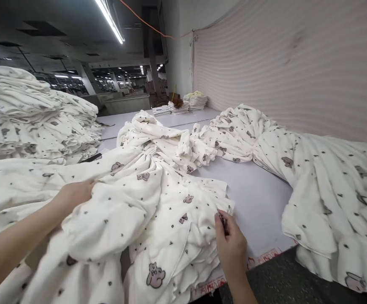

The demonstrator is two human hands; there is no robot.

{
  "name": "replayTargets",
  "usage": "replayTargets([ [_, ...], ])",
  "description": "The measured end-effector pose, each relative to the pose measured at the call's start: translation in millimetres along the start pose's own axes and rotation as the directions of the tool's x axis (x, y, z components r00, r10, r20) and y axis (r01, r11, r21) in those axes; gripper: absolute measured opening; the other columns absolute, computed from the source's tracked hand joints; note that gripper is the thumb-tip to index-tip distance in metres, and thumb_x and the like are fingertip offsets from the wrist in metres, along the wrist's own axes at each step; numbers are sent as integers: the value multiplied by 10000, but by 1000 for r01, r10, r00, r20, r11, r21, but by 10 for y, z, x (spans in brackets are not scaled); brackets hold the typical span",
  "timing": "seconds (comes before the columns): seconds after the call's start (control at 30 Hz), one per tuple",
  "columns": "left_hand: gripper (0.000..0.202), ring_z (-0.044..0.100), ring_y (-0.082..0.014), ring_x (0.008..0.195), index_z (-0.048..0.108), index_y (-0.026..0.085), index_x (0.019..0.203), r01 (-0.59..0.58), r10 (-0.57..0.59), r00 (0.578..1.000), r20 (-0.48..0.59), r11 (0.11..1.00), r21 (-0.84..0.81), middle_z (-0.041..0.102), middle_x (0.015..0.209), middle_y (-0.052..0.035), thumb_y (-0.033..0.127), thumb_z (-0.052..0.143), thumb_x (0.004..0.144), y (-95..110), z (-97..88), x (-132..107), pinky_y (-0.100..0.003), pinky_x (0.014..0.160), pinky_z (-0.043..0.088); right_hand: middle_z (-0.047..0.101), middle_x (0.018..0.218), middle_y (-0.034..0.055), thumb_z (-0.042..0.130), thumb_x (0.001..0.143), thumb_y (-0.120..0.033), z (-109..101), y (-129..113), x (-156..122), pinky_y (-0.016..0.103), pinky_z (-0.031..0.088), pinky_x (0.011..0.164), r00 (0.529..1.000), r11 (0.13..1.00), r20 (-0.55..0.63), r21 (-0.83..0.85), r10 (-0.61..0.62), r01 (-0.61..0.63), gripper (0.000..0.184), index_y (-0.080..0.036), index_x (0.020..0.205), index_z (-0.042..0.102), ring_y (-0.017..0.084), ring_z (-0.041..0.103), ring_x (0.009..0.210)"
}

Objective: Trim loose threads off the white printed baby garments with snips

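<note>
White fleecy fabric (177, 211) printed with small bears and dark specks lies in layered, gathered folds before me. My left hand (77, 194) is closed on a fold of it at the left, with the fingertips hidden by the cloth. At the right edge of the layers, my right hand (230, 236) is closed around a small dark tool (223, 223), perhaps thread snips, mostly covered by the fingers. Its thumb and fingertips are by the fabric's edge; whether they also pinch the cloth I cannot tell.
A tall stack of the same cloth (28, 114) rises at the left. Another long heap (316, 169) runs along the right and hangs over the edge of the pale table (253, 198). Folded stacks (195, 101) sit at the back, beside a striped hanging sheet (284, 76).
</note>
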State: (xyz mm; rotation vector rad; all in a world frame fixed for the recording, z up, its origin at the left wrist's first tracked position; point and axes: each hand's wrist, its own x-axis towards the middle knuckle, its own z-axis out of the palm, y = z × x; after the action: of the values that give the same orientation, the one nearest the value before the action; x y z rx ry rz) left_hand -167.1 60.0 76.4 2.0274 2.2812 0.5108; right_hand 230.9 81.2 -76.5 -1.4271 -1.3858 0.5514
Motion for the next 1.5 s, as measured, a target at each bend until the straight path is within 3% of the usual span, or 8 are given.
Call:
replayTargets([
  [0.1,411,532,-358,1203,622,140,1182,-231,224,965,133,972,37,650,1152,-3,162,465,802,255,167,-17,-519,969,407,739,1007,122,554,873,-389,-2,18,-187,299,560,746,999,995,9,94,-35,34,323,-156,1050,692,250,698,886],
  [0.27,613,466,-231,1314,519,334,1315,-630,632,708,315,767,-124,541,1402,24,16,446,796,1077,585,-238,-442,1126,309,743,1055,78,568,876,-365,176,75,-441,274,563,798,996,927,84,372,12,-42,279,-218,1061,717,235,693,967],
  [0.47,394,575,-258,1136,538,267,1244,-480,579,739,344,811,-334,496,1340,-92,315,600,857,1991,1007,-293,-380,935,513,761,861,78,498,895,-521,273,126,-532,301,589,679,974,838,228,528,17,-138,363,-243,975,717,235,718,745],
  [0.6,40,580,-249,1045,570,198,841,-546,608,744,275,792,-274,558,1215,-91,221,571,874,2018,1265,-200,-389,875,505,704,704,26,503,903,-468,74,316,-381,244,564,607,992,926,117,369,41,-82,289,-240,1032,624,190,684,631],
  [0.7,161,454,-273,1239,480,211,811,-632,698,696,168,707,-317,504,1357,-66,52,496,829,1935,1350,-183,-442,1014,400,700,969,75,569,866,-401,-120,425,-154,284,568,724,999,994,18,109,-33,31,340,-241,1166,590,222,689,833],
  [0.97,252,561,-201,902,477,238,991,-337,522,830,198,751,-568,573,940,-26,87,534,797,1981,1333,-234,-325,792,479,682,830,56,512,918,-278,-208,85,69,251,533,682,972,969,141,190,-189,161,198,-229,926,704,194,665,776],
  [1.27,238,621,-214,861,700,229,926,28,334,866,372,711,-703,699,881,-26,387,524,900,2119,1393,-143,-289,763,457,677,713,9,578,854,-392,-86,-273,126,229,535,661,974,889,182,411,137,-202,191,-211,900,618,184,661,701],
  [1.5,293,620,-229,895,717,205,903,341,139,873,467,511,-789,726,887,-22,466,625,805,2030,1467,-131,-298,804,472,714,905,42,626,805,-318,15,-78,-12,263,519,732,992,965,97,257,-84,57,203,-257,981,708,219,668,835],
])
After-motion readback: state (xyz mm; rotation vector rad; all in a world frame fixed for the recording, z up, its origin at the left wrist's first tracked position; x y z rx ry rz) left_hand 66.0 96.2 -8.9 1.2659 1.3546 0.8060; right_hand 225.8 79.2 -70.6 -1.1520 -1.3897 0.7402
